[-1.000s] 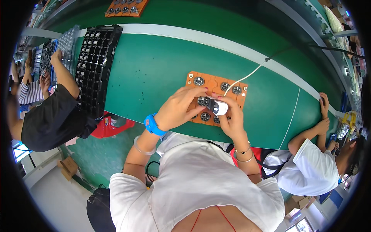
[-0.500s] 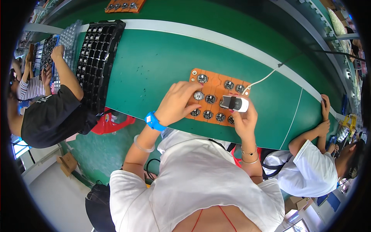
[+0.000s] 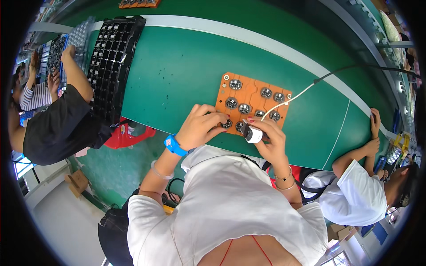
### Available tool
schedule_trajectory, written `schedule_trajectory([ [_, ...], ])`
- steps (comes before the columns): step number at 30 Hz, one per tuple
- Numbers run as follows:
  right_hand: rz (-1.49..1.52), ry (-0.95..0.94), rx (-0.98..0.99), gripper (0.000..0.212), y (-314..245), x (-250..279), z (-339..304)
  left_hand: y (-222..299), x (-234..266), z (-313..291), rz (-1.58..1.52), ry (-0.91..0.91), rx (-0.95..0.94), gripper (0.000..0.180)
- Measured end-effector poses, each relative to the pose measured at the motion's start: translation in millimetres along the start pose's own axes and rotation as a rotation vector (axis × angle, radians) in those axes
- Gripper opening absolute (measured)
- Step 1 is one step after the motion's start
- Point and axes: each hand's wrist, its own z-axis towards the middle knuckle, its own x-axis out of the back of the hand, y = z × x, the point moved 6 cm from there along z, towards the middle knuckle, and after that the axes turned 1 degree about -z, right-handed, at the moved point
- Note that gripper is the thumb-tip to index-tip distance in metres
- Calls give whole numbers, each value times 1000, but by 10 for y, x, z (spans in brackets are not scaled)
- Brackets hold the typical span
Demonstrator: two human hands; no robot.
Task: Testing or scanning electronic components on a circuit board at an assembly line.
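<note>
An orange fixture board (image 3: 253, 86) lies on the green bench, with several small round circuit boards (image 3: 244, 108) set in its recesses. At its near left corner, my left hand (image 3: 202, 126) has thumb and fingertips closed around one round circuit board (image 3: 227, 124) that still sits in the fixture. My right hand (image 3: 271, 139) grips a white handheld device (image 3: 254, 135) with a black end, tilted over the near row. A white cable (image 3: 288, 101) runs from it toward the far right. Part of the near row is hidden by the device and my fingers.
A black compartment tray (image 3: 111, 62) stands to the left on the green bench (image 3: 177, 66). Beyond a pale rail (image 3: 213, 33) lies another orange fixture (image 3: 140, 3). One co-worker's arm (image 3: 77, 75) is at left, another's (image 3: 361, 150) at right. A red stool (image 3: 126, 135) is below.
My right hand has brought the device left and nearer to me. My left hand has shifted from the middle row to the near left corner. The orange fixture appears slightly turned.
</note>
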Motion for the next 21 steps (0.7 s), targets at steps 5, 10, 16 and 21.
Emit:
schedule_trajectory([
  [5, -88, 16, 45, 32, -37, 15, 9, 40, 71, 44, -143, 34, -17, 28],
  [10, -76, -51, 48, 30, -48, -65, 12, 262, 158, 123, -287, 72, -19, 28],
  [16, -28, -5, 47, 33, -35, -54, 26, 331, 227, 157, -235, 115, -66, 30],
  [21, -36, -15, 50, 34, -28, -61, 32, 322, 221, 160, -221, 107, -77, 35],
])
